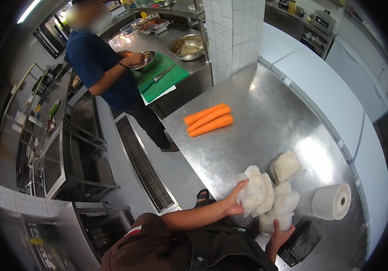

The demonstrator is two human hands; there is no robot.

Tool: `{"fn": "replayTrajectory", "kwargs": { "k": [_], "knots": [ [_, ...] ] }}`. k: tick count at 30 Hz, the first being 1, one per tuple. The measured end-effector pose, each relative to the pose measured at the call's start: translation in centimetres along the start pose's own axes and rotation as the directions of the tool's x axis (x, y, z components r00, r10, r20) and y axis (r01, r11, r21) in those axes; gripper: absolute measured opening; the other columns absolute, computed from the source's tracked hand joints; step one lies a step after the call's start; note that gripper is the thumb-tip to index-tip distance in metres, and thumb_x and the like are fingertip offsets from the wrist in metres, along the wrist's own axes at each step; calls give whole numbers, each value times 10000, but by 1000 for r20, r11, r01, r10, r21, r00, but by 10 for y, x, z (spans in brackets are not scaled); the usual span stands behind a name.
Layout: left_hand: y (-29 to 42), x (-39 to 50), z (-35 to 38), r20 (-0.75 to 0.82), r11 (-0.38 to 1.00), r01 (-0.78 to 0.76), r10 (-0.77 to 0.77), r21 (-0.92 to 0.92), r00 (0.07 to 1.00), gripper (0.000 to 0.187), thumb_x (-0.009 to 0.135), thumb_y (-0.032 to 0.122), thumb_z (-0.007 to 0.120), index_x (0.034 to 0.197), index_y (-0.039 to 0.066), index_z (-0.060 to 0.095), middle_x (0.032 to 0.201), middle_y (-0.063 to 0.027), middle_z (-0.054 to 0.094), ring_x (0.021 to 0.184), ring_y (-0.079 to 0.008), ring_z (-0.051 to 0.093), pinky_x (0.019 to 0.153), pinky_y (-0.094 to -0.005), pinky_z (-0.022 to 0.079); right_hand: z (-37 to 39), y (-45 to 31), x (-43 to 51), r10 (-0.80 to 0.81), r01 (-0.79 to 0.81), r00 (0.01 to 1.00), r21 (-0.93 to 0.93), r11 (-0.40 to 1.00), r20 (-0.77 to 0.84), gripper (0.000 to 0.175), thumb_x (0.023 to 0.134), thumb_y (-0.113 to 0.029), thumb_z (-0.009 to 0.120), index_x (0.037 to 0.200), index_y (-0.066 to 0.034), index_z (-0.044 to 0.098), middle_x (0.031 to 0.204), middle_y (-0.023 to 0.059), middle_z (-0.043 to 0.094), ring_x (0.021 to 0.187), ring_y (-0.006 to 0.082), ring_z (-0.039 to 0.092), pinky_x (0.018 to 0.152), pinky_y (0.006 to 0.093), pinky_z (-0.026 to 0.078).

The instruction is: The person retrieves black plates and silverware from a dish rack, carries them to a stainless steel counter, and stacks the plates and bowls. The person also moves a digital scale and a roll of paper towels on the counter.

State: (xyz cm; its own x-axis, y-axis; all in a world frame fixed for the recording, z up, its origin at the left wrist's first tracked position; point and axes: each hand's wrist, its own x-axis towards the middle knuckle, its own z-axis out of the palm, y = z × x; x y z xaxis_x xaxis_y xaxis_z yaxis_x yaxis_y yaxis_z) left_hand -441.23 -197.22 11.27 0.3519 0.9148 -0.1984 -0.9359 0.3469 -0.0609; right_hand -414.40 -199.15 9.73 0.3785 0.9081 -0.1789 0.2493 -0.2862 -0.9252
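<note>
My left hand (237,200) grips a clear plastic bag of pale, whitish food (255,189) at the near edge of the steel table. My right hand (282,233) has its thumb and fingers around the end of another whitish bag (270,223). Between and beyond them lie further bags, one white (286,198) and one with pale yellowish contents (287,166). What exactly the bags hold cannot be told. Several peeled carrots (211,119) lie side by side farther up the table.
A roll of plastic bags (331,201) and a black box (300,242) are at the right. Across the corner, a co-worker (102,67) holds carrot over a steel bowl (145,62); a green-handled knife (158,78) rests on the green cutting board (172,76). A tiled pillar (233,37) stands behind.
</note>
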Motion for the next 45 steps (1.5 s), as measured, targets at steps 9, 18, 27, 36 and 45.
{"fn": "replayTrajectory", "kwargs": {
  "k": [9,18,27,36,45],
  "knots": [
    [13,-5,14,60,997,44,-47,58,997,976,764,689,647,1488,81,406,1536,-252,369,1435,-427,341,1173,-595,296,-12,-57,-12,183,-328,930,498,803,318,591,731,47,792,1223,-39,475,1126,128,606,1027,241,639,882,377,546],
    [13,-14,-43,-25,877,404,-412,260,911,714,824,285,732,1419,7,451,1352,-187,577,1218,-361,595,1054,-518,490,44,-135,1,-138,321,788,-210,923,600,520,729,-247,854,1109,-29,573,1045,141,681,1004,232,645,892,381,497],
    [-7,-17,-32,88,944,326,-321,-47,943,725,844,464,669,1408,38,508,1341,-186,603,1207,-369,607,1080,-549,445,6,-164,34,14,65,437,-47,997,899,781,745,-80,707,1471,-80,417,1373,139,534,1274,268,517,1048,415,432],
    [10,-16,-36,181,968,245,-230,-64,956,702,870,524,615,1392,61,538,1318,-177,624,1179,-360,625,1061,-537,464,15,-132,109,-160,875,296,-200,441,942,937,584,-254,848,1435,-121,479,1420,182,467,1302,406,447,1097,529,382],
    [17,-19,-30,240,980,111,-68,-167,968,392,995,343,499,1191,32,636,1141,-137,682,1012,-314,676,937,-467,548,33,-123,113,-31,835,497,-469,288,867,1078,501,-434,900,1432,-109,465,1397,219,445,1322,424,409,1071,577,353]
  ]
}}
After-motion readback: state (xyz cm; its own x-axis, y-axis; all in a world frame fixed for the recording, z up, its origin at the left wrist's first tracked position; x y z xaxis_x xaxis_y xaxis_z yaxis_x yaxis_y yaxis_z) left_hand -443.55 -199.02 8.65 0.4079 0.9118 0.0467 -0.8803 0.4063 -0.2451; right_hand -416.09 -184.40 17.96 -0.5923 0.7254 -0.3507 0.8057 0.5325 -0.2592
